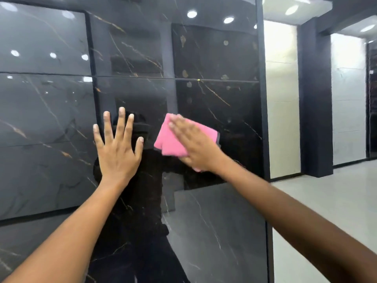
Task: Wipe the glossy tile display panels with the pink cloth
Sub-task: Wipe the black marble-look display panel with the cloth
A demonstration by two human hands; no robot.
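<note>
The glossy black marble-look tile display panel (214,94) stands upright, its dark surface crossed by thin gold and white veins and split by 1 horizontal joint line above the hands. The finish is highly reflective: round ceiling lights and the dark outline of the person show in it. Pale smudges dot the upper right area of the panel. The folded pink cloth with a dark stitched edge (173,139) lies flat against the panel at mid height, just right of centre. The right hand (195,146) presses on the cloth with straight fingers held close together, pointing up and left; the hand is motion-blurred. The left hand (117,148) rests flat on the bare panel beside the cloth, apart from it, with all 5 fingers straight and spread wide. A black vertical frame strip (263,99) borders the panel on the right, with a white tile panel (282,99) beyond it.
</note>
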